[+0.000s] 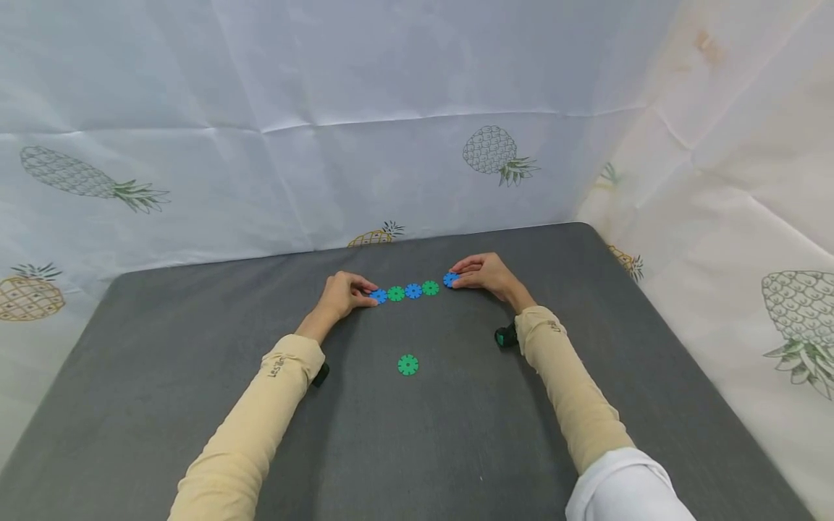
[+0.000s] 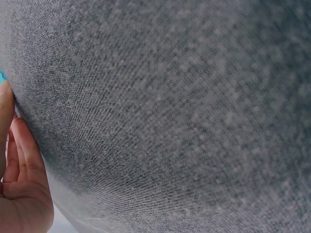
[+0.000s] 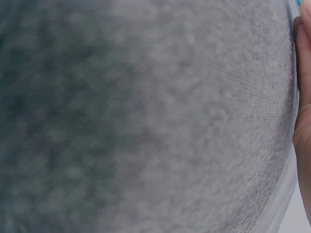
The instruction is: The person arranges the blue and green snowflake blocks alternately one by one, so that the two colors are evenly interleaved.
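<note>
My left hand (image 1: 340, 297) pinches a notched blue disc (image 1: 380, 297) at the left end of a short row. From there to the right lie a green disc (image 1: 396, 293), a blue disc (image 1: 413, 291) and another green disc (image 1: 430, 288), edge against edge. Thumb and fingers of my right hand (image 1: 487, 276) pinch a separate blue disc (image 1: 449, 279), a small gap beyond the row's right end. In the left wrist view, only a sliver of the blue disc (image 2: 2, 76) shows past my thumb. The right wrist view catches my right hand (image 3: 304, 107) at its edge.
One loose green disc (image 1: 407, 365) lies nearer to me, below the row. Grey cloth (image 1: 417, 434) covers the table. A pineapple-print curtain (image 1: 391, 174) hangs behind its far edge and along the right. Dark wrist cameras (image 1: 505, 335) sit under the sleeves.
</note>
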### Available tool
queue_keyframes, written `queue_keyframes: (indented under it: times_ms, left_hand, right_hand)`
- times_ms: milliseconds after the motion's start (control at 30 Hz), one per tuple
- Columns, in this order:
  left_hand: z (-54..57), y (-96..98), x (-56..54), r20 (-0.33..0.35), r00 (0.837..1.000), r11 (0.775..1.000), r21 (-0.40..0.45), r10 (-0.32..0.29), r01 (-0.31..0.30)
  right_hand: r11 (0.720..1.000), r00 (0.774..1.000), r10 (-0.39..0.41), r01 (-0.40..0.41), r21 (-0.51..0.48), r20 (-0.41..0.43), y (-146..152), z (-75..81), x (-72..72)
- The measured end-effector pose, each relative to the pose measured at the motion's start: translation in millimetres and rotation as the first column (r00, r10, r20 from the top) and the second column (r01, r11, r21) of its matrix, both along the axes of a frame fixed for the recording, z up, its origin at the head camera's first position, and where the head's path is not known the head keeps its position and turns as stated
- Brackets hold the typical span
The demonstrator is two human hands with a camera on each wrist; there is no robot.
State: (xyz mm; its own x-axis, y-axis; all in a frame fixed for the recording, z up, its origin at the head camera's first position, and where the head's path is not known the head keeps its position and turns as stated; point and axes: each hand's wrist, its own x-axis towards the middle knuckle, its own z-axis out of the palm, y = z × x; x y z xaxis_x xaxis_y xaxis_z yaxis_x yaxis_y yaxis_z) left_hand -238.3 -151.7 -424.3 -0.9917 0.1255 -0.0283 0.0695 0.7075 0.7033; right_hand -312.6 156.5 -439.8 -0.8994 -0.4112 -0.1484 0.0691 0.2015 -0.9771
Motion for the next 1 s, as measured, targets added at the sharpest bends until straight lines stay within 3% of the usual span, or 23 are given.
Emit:
queue_keyframes:
  times_ms: [233, 333, 467, 567, 800, 1000]
  left_hand:
    - [2.4, 0.0, -0.2, 0.004, 1.000, 1.000, -0.004, 0.004, -0.004]
    - [1.8, 0.0, 0.3, -0.004, 1.000, 1.000, -0.001, -0.002, 0.002]
    - [1.3, -0.4, 0.9, -0.017, 1.000, 1.000, 0.006, -0.011, 0.011]
    - [0.6, -0.8, 0.2, -0.025, 1.000, 1.000, 0.006, -0.018, 0.019]
    - [-1.5, -0.3, -2.4, -0.008, 1.000, 1.000, -0.002, -0.010, 0.010]
    - [-2.6, -0.4, -2.3, 0.000, 1.000, 1.000, -0.007, -0.010, 0.010]
  right_hand:
    - [0.999, 0.998, 0.023, -0.021, 0.033, -0.065, -2.7, 0.4, 0.2]
    - [0.990, 0.989, 0.056, -0.036, 0.138, -0.138, -4.1, 2.2, 1.5]
    - [0.952, 0.966, 0.107, -0.031, 0.305, -0.235, -7.6, 4.2, 2.6]
    - [0.933, 0.955, 0.124, -0.020, 0.360, -0.269, -8.9, 5.2, 3.6]
    - [0.923, 0.945, 0.131, -0.006, 0.385, -0.300, -8.6, 6.2, 5.7]
    - [0.951, 0.957, 0.136, -0.054, 0.304, -0.256, -5.0, 2.8, 6.3]
